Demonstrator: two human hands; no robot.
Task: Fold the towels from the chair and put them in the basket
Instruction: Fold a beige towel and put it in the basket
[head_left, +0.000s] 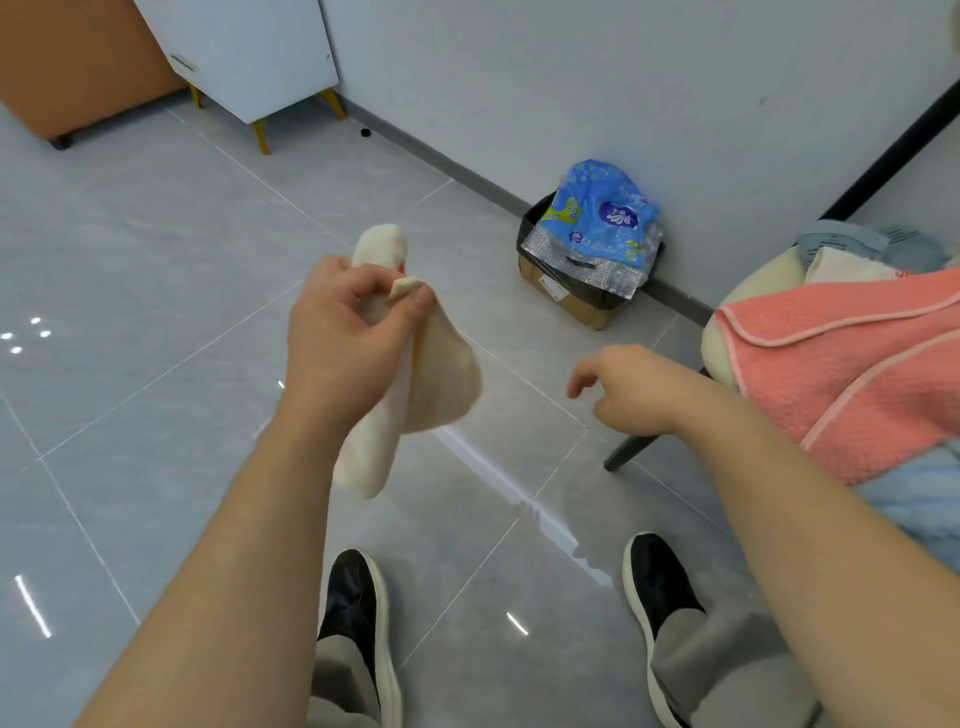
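While left hand pinches cream towel, right hand loose (empty)

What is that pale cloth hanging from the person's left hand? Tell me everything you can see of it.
It is a cream towel, soft and fleecy-looking, unfolded and crumpled. The left hand pinches it near one edge between thumb and fingers. A rounded end sticks up above the hand; the rest hangs down in a loose, slightly blurred drape. It is in the air over the grey tiled floor, touching only that hand; the right hand is apart from it and empty.
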